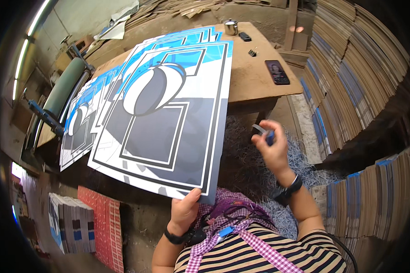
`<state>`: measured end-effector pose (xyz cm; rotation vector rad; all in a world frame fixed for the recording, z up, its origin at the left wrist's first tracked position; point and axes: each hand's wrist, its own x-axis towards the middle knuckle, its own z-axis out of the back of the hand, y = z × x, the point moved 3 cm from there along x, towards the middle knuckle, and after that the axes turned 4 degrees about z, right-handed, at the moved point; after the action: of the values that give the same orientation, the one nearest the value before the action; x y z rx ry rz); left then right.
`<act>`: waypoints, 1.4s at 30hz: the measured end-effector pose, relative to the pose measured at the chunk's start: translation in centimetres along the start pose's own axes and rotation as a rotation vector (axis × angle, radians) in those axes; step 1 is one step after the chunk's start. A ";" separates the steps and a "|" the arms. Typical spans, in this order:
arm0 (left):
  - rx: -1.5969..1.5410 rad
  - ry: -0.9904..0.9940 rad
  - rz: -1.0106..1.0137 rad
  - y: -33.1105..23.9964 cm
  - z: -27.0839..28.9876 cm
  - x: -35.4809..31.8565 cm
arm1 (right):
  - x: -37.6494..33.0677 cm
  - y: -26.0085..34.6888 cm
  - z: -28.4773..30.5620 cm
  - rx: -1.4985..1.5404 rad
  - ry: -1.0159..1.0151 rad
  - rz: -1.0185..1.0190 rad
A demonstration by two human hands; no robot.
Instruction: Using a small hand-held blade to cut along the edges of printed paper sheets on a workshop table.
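We pinch the printed sheet at its near edge with the left hand; right hand grips a small blue tool, kept clear of the bench

The big blue, white and grey printed cardboard sheet looks smooth with a slight sheen. The brown wooden table beneath is matt and worn. On its far edge a small round metal tin gleams; to the right the black glass-faced phone is glossy. Stacked brown cardboard looks rough-edged.
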<state>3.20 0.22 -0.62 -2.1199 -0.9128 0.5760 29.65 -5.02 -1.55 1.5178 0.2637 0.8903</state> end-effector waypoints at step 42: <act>0.131 -0.059 0.100 0.2 0.0 0.2 | 2.5 -1.7 2.2 0.098 0.260 -0.044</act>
<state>3.46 0.24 -0.81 -2.0475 -0.7827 0.7331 33.35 -4.76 -2.01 1.4789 0.5338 1.0530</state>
